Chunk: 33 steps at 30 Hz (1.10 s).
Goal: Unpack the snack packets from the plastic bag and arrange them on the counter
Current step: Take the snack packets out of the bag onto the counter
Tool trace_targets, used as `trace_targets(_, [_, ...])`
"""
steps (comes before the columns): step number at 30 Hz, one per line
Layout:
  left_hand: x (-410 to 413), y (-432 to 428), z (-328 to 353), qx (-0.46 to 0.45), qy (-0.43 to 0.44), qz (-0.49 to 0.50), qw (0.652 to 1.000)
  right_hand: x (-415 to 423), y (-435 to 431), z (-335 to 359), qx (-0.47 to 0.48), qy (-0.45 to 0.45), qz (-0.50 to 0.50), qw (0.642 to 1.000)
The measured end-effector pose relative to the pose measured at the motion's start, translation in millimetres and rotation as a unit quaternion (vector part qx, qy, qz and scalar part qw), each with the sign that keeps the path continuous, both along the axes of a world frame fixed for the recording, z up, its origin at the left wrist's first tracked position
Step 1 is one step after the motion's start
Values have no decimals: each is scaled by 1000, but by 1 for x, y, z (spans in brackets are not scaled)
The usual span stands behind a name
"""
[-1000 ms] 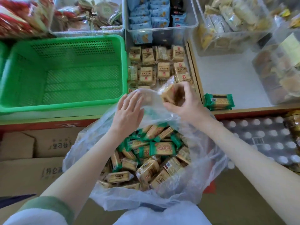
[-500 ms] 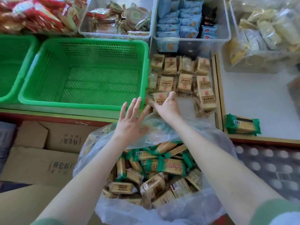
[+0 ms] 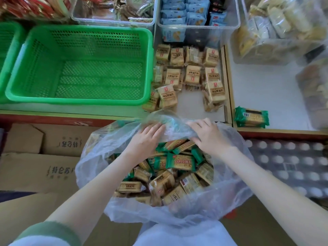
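Clear plastic bag (image 3: 230, 197) sits just below the counter (image 3: 190, 107) edge, mouth wide open, v. full of packets (image 3: 180, 161), tan ones and green-ended ones all jumbled.

Both hands are at its far lip. Left hand (image 3: 145, 137) lies on the film w/ fingers (image 3: 158, 126) fairly straight and close together, pressing the plastic down, not holding a packet afaict. Right hand (image 3: 208, 137) has its fingers bent over the crumpled lip just above the top packets. Can't tell if it's pinching film, a packet or nothing.

Up on the counter there's already a batch of tan packets (image 3: 191, 74) in rough rows, w/ a gap at the front middle. So imo this is mid-job: reaching in for another grab, loads left to go.

Next move prob needs the lip held out of the way, one packet picked clean from the pile, then set down in that gap to match the rows.

Around that: green basket (image 3: 79, 101) to the left, one green packet (image 3: 251, 117) off to the right, bins (image 3: 198, 32) behind, boxes (image 3: 35, 167) down low on the left.
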<state>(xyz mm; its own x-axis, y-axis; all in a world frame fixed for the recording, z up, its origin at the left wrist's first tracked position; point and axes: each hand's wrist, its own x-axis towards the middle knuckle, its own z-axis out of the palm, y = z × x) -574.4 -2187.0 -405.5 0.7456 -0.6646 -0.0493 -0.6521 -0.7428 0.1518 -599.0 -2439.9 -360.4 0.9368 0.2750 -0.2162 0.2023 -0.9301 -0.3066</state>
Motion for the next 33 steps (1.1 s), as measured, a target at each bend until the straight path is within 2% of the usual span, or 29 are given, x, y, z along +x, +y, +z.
trace_targets(3, [4,-4,10,-63,-22,-28,997,-4,-5,2,61,-95,39,993])
trace_targets(8, [6,-6,26,-112,18,-24,993,-12,-13,13,114,-121,28,986])
trace_targets(11, [10,-15,39,-94,73,55,991,-8,-8,14,78,-191,-19,978])
trace_targets(14, [19,-19,38,-53,52,149,986,-1,8,15,12,-288,-63,955])
trace_targets(15, [22,-18,39,-45,36,159,986,-2,14,15,0,-317,-39,948])
trace_targets(17, [24,-13,35,-58,-18,119,991,-10,28,14,-38,-349,102,931])
trace_targets(19, [26,-11,31,-68,-75,36,994,-22,37,8,-121,-337,260,896])
trace_targets(20, [26,-11,31,-61,-86,-21,994,-26,39,2,-172,-315,297,885])
trace_targets(22, [22,-11,27,-40,-83,-104,990,-28,41,-11,-263,-258,283,885])
trace_targets(25, [17,-5,17,-20,-51,-114,992,-26,46,-16,-321,-197,258,890])
trace_targets(29, [15,-3,15,-45,-33,-113,992,-32,43,-12,-282,-227,241,901])
trace_targets(31, [15,-11,25,-90,-46,-109,989,-38,31,-8,-173,-274,212,922])
trace_targets(33, [15,-28,40,-125,-51,-95,986,-41,15,10,-35,-281,127,951])
